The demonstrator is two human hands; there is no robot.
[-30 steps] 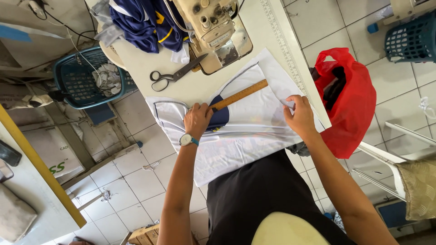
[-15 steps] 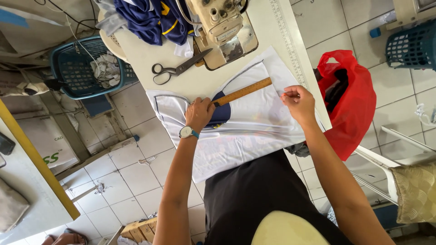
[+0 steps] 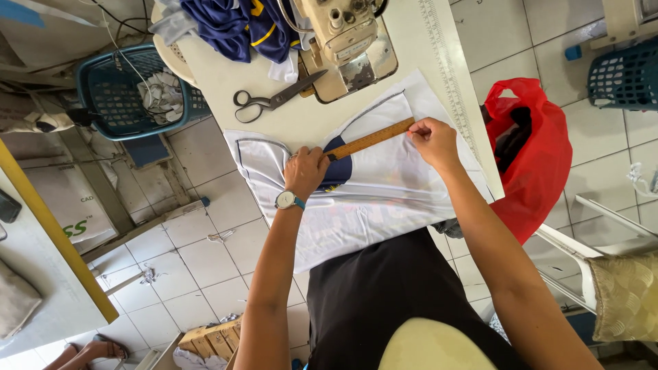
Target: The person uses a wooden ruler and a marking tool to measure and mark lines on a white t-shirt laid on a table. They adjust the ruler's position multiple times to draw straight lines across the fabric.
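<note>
a long wooden ruler (image 3: 370, 140) is laid slantwise across a white, grey-piped garment (image 3: 384, 192) spread on the pale sewing table (image 3: 226, 82). its near end is pressed flat under the closed fingers of the left hand (image 3: 306, 171); its far end is pinched by the right hand (image 3: 432, 140). black-handled scissors (image 3: 271, 103) are seen lying nearby.

I note my right hand (image 3: 433, 140) has shifted along the white fabric (image 3: 384, 185) onto the wooden ruler (image 3: 370, 140) end.
</note>
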